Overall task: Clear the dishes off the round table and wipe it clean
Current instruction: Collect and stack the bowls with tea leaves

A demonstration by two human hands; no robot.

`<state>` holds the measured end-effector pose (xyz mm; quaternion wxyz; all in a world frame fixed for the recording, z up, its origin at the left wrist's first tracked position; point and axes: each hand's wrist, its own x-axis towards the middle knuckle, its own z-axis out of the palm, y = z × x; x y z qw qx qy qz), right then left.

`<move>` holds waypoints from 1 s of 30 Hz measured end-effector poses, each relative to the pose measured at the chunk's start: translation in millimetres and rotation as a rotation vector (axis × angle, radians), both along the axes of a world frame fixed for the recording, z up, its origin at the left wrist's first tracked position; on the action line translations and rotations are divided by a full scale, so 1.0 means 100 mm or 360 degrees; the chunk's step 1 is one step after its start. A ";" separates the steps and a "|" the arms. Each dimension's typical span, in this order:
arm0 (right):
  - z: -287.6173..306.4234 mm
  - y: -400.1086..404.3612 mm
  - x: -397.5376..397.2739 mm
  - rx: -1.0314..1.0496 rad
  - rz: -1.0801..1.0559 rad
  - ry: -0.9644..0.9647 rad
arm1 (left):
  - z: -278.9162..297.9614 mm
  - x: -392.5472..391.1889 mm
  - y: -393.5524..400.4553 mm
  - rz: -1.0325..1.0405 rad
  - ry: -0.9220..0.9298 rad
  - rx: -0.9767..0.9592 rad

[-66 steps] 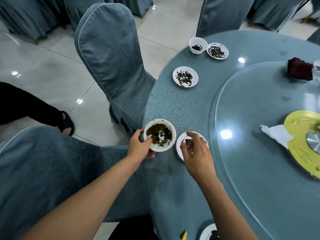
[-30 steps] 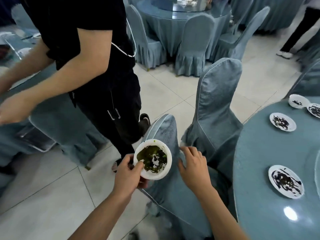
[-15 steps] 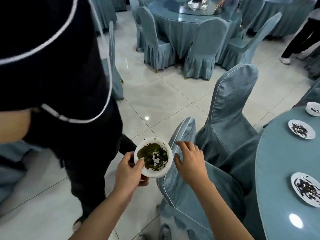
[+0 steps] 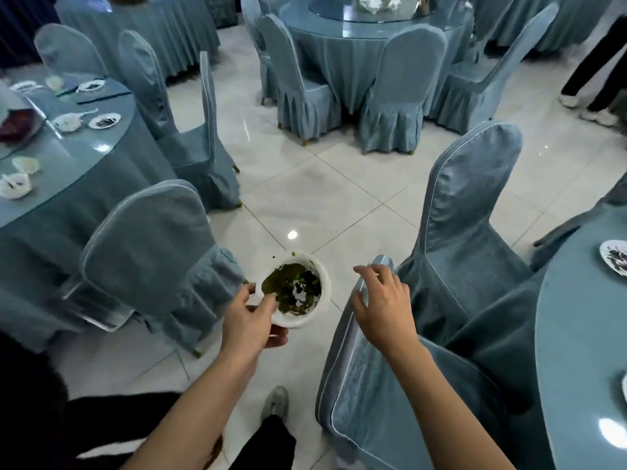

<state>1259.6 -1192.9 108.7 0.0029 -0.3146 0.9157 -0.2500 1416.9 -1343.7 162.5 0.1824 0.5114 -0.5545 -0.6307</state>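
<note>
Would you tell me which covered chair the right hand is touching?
The nearest chair, bottom centre-right: the right hand rests on its backrest top; the other chairs are untouched.

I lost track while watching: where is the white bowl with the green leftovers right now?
In the head view the white bowl sits low and centre, held in the left hand over the tiled floor, between two covered chairs.

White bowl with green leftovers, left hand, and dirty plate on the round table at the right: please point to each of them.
White bowl (image 4: 292, 321), head view, near rim.
Left hand (image 4: 246, 325), head view, back of hand.
Dirty plate (image 4: 614, 256), head view, smeared centre.
</note>
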 end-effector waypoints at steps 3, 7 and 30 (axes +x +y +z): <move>-0.06 -0.22 -0.24 0.0000 -0.0105 -0.0019 | -0.05 -0.35 -0.35 -0.0089 -0.0020 0.0000; -0.16 -0.60 -0.58 -0.0004 -0.0267 -0.0031 | -0.13 -0.89 -0.90 -0.0281 -0.0077 -0.0030; 0.08 -1.81 -3.21 0.0019 -0.0863 -0.0143 | -0.01 -4.27 -2.39 -0.0987 -0.0005 -0.0009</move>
